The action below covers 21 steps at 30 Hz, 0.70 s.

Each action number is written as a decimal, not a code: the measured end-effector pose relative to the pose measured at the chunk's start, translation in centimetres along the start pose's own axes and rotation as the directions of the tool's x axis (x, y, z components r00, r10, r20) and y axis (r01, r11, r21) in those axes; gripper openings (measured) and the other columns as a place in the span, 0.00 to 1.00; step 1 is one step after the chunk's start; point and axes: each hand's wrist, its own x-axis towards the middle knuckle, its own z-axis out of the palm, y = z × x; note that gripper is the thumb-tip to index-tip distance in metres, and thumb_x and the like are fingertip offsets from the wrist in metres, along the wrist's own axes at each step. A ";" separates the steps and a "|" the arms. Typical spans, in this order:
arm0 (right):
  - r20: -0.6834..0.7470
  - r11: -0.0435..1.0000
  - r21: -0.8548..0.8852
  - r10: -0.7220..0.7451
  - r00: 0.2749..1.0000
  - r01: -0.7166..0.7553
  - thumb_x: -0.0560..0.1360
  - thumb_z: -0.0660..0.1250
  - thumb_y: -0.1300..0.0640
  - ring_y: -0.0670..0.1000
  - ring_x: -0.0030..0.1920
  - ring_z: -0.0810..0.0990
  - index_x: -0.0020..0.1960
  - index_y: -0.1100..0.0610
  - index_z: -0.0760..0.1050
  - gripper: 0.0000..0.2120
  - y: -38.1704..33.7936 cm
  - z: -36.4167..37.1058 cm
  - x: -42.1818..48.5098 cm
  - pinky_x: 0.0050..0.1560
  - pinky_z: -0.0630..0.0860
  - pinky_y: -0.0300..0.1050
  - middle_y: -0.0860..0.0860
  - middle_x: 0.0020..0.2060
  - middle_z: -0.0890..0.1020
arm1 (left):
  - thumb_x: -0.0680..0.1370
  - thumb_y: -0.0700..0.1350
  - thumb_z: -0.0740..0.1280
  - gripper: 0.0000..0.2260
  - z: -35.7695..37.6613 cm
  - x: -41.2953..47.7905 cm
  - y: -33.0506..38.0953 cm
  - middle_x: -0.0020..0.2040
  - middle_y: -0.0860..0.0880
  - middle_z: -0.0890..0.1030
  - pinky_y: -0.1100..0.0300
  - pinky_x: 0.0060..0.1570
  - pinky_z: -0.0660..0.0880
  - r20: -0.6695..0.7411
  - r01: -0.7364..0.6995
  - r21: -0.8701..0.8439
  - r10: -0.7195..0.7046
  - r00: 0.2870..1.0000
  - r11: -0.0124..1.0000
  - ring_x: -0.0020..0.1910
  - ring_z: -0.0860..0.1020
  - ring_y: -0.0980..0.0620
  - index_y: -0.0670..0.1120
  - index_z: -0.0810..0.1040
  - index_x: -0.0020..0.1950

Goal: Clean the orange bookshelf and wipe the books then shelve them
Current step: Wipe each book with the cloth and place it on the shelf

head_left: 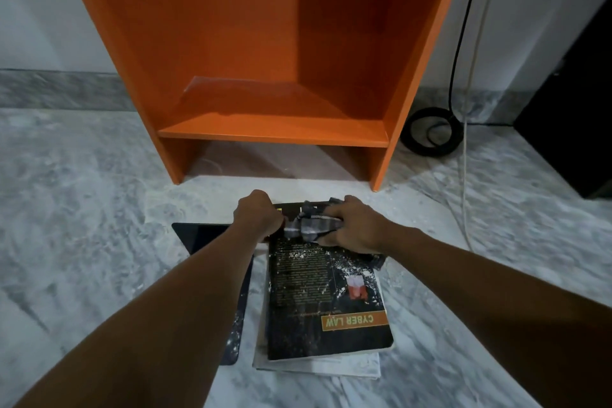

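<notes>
Black-covered and flecked with white grit, the CYBER LAW book [318, 301] lies topmost on a small stack on the marble floor [82, 209], its title upside down to the wearer. Under it sits a white book [331, 368]. A dark book [202, 235] lies to the left, partly under the left forearm.

At the far end of the top cover, the left grip [256, 215] is clenched on the book's far left corner. The right grip [356, 225] grasps a bunched checked cloth [311, 225] and presses it on the cover. Wiping seems barely begun, since most of the cover is speckled.

Beyond stands the orange bookshelf [271, 132], its one visible shelf holding no books and showing a dull, dusty-looking patch. To its right lie a coiled black cable [430, 131], a pale cord [465, 175] and a black object [569, 126].

A hard pull of the cloth toward the wearer could skid the book off the stack if the left hold slackens. It could also sweep grit onto the books below. The cover's edge near the right hand looks ragged and might snag the cloth.

The left fingertips are hidden, the shelf's upper part is cut off, and the lower books' titles cannot be read.
</notes>
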 end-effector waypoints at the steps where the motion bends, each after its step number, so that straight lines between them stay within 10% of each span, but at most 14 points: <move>1: -0.020 1.000 0.003 -0.011 1.000 0.011 0.70 0.75 0.45 0.56 0.57 0.73 0.59 0.47 0.79 0.19 0.0 -0.2 0.0 0.51 0.70 0.42 0.47 0.49 0.71 | 0.76 0.41 0.71 0.09 0.1 0.3 0.0 0.50 0.37 0.81 0.51 0.46 0.80 0.003 0.019 -0.024 -0.019 1.000 1.000 0.50 0.81 0.38 0.38 0.75 0.51; 7: -0.160 0.952 -0.306 -0.035 0.986 -0.016 0.71 0.72 0.41 0.56 0.61 0.70 0.63 0.42 0.76 0.21 0.4 -0.3 0.5 0.56 0.66 0.55 0.50 0.55 0.76 | 0.74 0.39 0.73 0.12 0.3 1.4 0.3 0.37 0.44 0.75 0.54 0.46 0.81 -0.011 0.086 -0.067 -0.087 0.996 0.994 0.42 0.79 0.43 0.41 0.69 0.39; 15: -0.099 0.959 -0.250 -0.159 0.982 0.130 0.76 0.63 0.58 0.58 0.58 0.71 0.71 0.47 0.71 0.24 1.7 0.9 -0.3 0.51 0.70 0.49 0.53 0.57 0.72 | 0.68 0.36 0.77 0.14 -0.6 1.3 1.1 0.40 0.41 0.78 0.55 0.43 0.78 0.048 0.123 -0.203 -0.116 0.992 0.971 0.42 0.78 0.43 0.40 0.71 0.39; 21: -0.237 0.984 -0.009 -0.177 0.955 0.180 0.72 0.74 0.52 0.55 0.53 0.79 0.68 0.47 0.70 0.26 2.3 0.3 -1.0 0.48 0.73 0.46 0.49 0.55 0.82 | 0.77 0.38 0.69 0.08 0.4 -0.9 0.9 0.48 0.38 0.84 0.47 0.48 0.81 0.343 0.306 -0.743 -0.054 0.938 0.596 0.46 0.83 0.40 0.36 0.77 0.53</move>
